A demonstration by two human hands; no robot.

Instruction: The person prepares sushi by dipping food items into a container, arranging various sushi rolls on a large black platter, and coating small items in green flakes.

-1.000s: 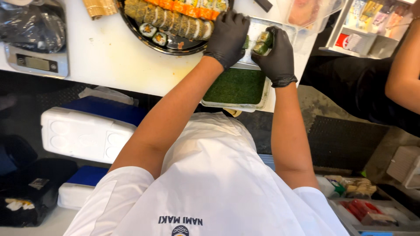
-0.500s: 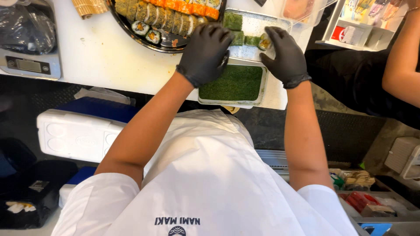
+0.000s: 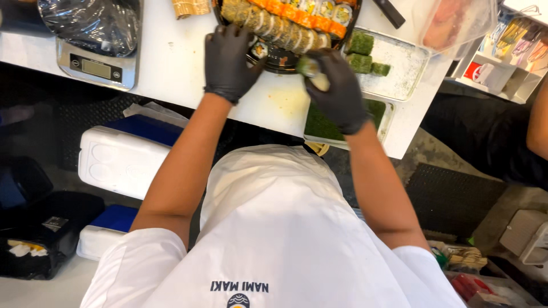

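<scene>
Here the right hand, in a black glove, grips a green-coated sushi piece at the near rim of the round black sushi platter. The left hand rests open-fingered on the platter's near-left rim, by the white counter edge.

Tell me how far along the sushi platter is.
Done: rows of rolls fill the far side of the round black platter. In hand: right hand carries one green-coated piece toward it; left hand rests at its rim. Left: three green pieces wait on the tray.
</scene>
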